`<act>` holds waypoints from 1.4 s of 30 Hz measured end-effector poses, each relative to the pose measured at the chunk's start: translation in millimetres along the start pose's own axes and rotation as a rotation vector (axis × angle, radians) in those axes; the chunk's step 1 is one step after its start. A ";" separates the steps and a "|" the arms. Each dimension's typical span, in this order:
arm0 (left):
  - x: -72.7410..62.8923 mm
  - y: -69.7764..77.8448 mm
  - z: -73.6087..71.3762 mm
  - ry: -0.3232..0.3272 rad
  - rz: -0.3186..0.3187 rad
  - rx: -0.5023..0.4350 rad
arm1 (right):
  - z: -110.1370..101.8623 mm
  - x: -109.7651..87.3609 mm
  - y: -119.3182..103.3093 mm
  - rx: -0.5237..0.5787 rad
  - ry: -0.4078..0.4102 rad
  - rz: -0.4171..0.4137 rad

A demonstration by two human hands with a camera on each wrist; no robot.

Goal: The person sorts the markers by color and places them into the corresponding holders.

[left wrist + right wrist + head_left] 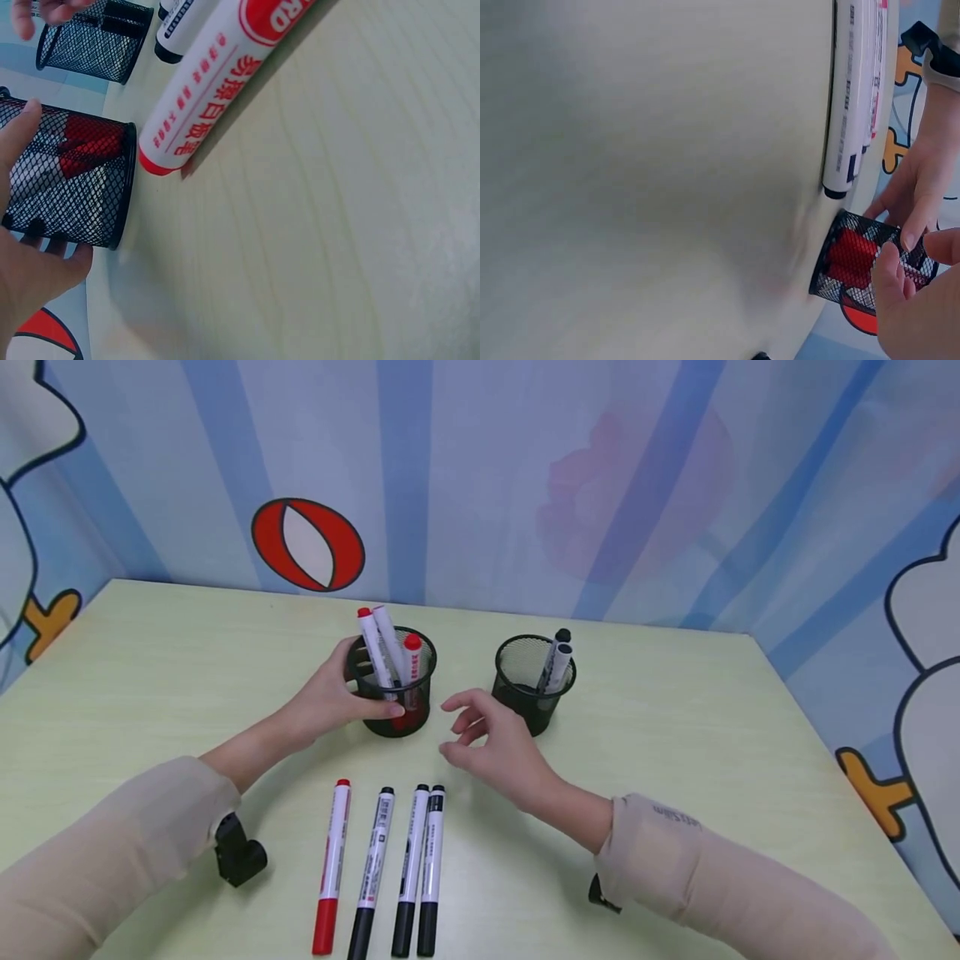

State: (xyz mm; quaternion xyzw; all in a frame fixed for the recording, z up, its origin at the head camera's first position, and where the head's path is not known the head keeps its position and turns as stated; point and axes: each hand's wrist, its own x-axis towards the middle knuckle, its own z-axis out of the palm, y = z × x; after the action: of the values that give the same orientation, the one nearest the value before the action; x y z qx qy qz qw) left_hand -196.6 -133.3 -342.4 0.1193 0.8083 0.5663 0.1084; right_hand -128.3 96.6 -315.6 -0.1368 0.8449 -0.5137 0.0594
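My left hand [322,697] grips a black mesh pen cup [375,727] by its left side, thumb across the front and fingers round the back. Three white whiteboard markers [377,652] lean inside it, with red ends showing on two. To the right stands a second mesh pen cup [517,697], holding two black-ended markers [557,668]. Between the cups, my right hand [498,747] hovers with bent fingers and nothing in it. In the right wrist view, its fingertips [889,274] overlap the held cup; contact cannot be told.
On the table [675,718] in front of the cups lie a red marker [334,852] and three black markers [372,856], side by side and pointing away from me. Behind the table's far edge hangs a blue striped curtain [480,485] with printed cartoon shapes.
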 end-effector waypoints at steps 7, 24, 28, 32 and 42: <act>-4.1 5.4 1.2 -0.003 -0.010 0.005 | 2.1 -10.5 11.4 0.158 -0.026 0.180; -34.8 19.2 -5.1 0.055 -0.196 -0.022 | -15.5 -20.5 26.2 0.229 0.021 0.209; -47.0 22.2 -3.1 0.032 -0.252 0.000 | -26.5 -25.2 29.9 0.218 0.054 0.212; -57.2 23.7 -0.8 0.003 -0.268 0.026 | -37.3 -28.0 34.3 0.214 0.077 0.213; -70.8 29.7 20.1 -0.172 -0.059 0.160 | -47.7 -33.9 37.9 0.284 0.070 0.234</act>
State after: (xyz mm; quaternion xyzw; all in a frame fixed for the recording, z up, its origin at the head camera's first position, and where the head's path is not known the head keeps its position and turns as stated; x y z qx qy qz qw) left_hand -121.1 -128.0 -318.3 0.1520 0.8418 0.4841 0.1841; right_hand -113.8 163.6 -328.2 -0.0098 0.7758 -0.6217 0.1080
